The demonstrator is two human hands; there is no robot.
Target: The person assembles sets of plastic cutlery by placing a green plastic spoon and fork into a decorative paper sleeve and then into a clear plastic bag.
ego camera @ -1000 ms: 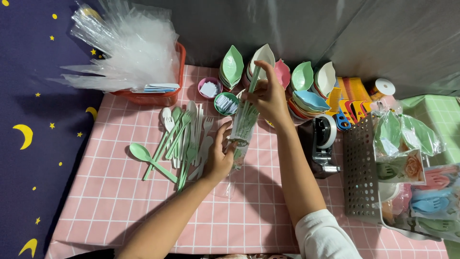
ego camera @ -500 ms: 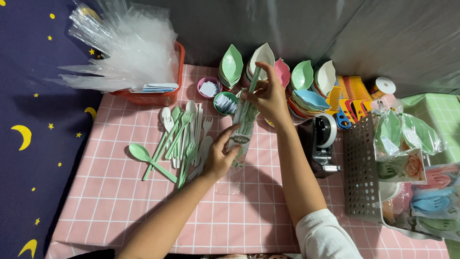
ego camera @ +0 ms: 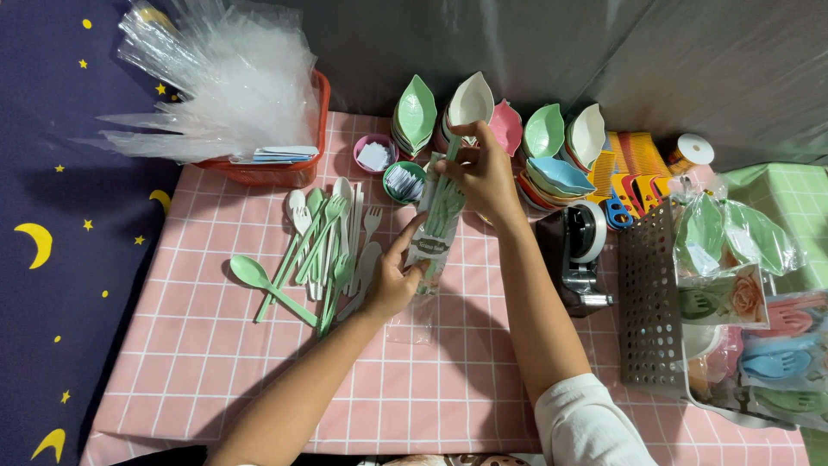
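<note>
Now | pink checked tablecloth [ego camera: 483, 380] | grey backdrop [ego camera: 535, 43] | both hands' fingers clamped on cutlery sleeve [ego camera: 434, 233]

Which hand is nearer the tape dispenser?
Right. The right hand is up-left of the tape dispenser, at the clear bag; the left hand is farther left.

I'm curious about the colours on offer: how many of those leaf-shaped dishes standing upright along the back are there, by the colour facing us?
Green dishes: 2
White dishes: 2
Pink dish: 1
Total: 5
</note>
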